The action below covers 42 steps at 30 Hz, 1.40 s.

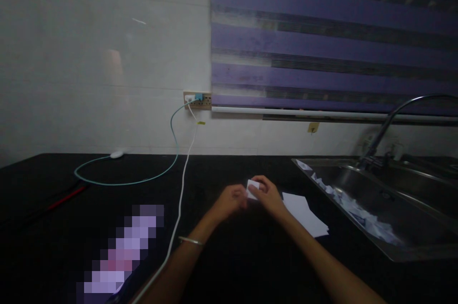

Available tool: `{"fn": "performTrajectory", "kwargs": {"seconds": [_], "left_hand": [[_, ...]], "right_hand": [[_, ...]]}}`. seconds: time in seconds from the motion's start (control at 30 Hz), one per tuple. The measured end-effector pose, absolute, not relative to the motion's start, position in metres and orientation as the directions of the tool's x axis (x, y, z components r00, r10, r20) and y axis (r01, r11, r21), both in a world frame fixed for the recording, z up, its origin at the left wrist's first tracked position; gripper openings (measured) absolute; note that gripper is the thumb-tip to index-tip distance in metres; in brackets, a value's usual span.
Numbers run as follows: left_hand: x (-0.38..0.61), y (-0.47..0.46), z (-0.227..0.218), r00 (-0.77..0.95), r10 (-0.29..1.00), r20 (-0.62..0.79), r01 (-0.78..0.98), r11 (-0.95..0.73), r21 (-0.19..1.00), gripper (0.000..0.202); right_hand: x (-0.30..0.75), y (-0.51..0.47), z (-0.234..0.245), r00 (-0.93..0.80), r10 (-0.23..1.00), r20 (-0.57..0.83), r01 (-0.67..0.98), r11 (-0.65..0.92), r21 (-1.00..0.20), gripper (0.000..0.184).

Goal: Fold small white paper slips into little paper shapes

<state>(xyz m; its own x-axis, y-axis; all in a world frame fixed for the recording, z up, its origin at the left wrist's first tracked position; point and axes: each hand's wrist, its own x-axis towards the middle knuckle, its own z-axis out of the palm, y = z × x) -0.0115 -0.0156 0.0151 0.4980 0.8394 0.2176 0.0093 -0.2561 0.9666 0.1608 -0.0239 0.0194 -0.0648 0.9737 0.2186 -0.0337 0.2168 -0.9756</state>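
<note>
A small folded piece of white paper (253, 189) is held up above the dark countertop. My right hand (267, 193) pinches it, thumb across its front and fingers behind. Against the paper's left edge my left hand (232, 200) is closed, its fingers curled and slightly blurred. Just right of my right hand lies a loose stack of white paper sheets (304, 214), partly behind the forearm. A bangle (191, 240) circles my left wrist.
At right is a steel sink (388, 251) with a faucet (379, 139); many folded white papers (361, 213) lie along its near-left side. A white cable (182, 194) and a teal cable (121, 183) run from the wall socket (205, 100). A pixelated object (123, 251) lies at left.
</note>
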Motion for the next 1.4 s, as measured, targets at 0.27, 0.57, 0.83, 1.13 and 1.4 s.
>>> {"fn": "performTrajectory", "kwargs": {"seconds": [0.27,0.57,0.83,1.13,1.4], "left_hand": [[-0.012,-0.012,0.008,0.504,0.839,0.206,0.012,-0.245,0.969,0.041],[-0.013,-0.012,0.011,0.452,0.876,0.167,-0.023,-0.175,0.984,0.040],[-0.009,-0.006,0.009,0.419,0.908,-0.006,-0.025,0.018,1.000,0.069],[-0.015,-0.013,0.016,0.443,0.896,-0.005,-0.267,0.137,0.954,0.050],[-0.011,-0.010,0.011,0.293,0.955,0.043,-0.294,0.047,0.955,0.030]], "right_hand": [[0.165,-0.021,0.018,-0.037,0.985,0.169,-0.055,0.166,-0.985,0.040],[0.169,-0.022,0.017,-0.055,0.974,0.221,0.051,0.224,-0.973,0.043],[0.167,-0.029,0.024,-0.026,0.862,0.506,0.291,0.491,-0.821,0.020],[0.172,-0.030,0.021,-0.265,0.664,0.699,0.482,0.719,-0.501,0.030],[0.169,-0.034,0.019,-0.277,0.775,0.568,0.400,0.630,-0.665,0.056]]}}
